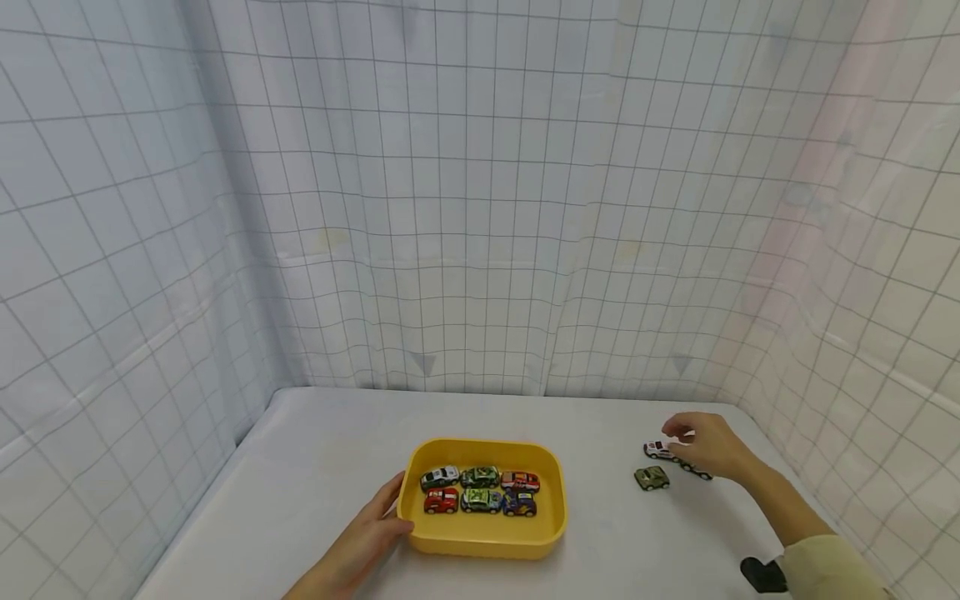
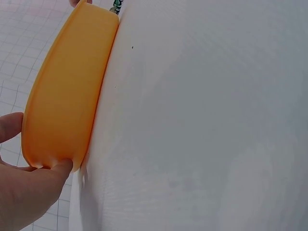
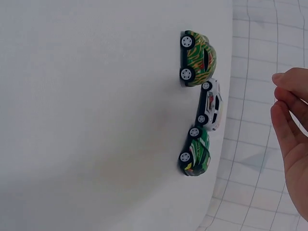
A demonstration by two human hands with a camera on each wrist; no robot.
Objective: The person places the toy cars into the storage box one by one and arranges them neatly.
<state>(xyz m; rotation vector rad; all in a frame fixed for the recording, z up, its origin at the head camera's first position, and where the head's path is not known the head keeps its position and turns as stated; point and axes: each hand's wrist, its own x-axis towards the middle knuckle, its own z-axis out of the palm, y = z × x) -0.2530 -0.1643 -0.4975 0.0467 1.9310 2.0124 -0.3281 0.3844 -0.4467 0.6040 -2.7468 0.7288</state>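
A yellow tray (image 1: 480, 546) stands on the table with toy cars in two rows, among them a red car (image 1: 441, 501) and a purple car (image 1: 519, 503). My left hand (image 1: 369, 527) grips its left end, thumb at the near corner; the left wrist view shows the tray wall (image 2: 72, 86) between thumb and fingers. Over the table's right side hovers my right hand (image 1: 712, 447), fingers loosely bent and holding nothing. Beneath or beside it are a white car (image 3: 210, 105), a camouflage car (image 3: 198, 58) and a green car (image 3: 196, 153). The hand partly covers some in the head view.
The white table (image 1: 322, 450) runs back to a grid-patterned curtain (image 1: 480, 250), which also hangs along both sides. A dark object (image 1: 763, 575) lies near the right sleeve (image 1: 828, 568).
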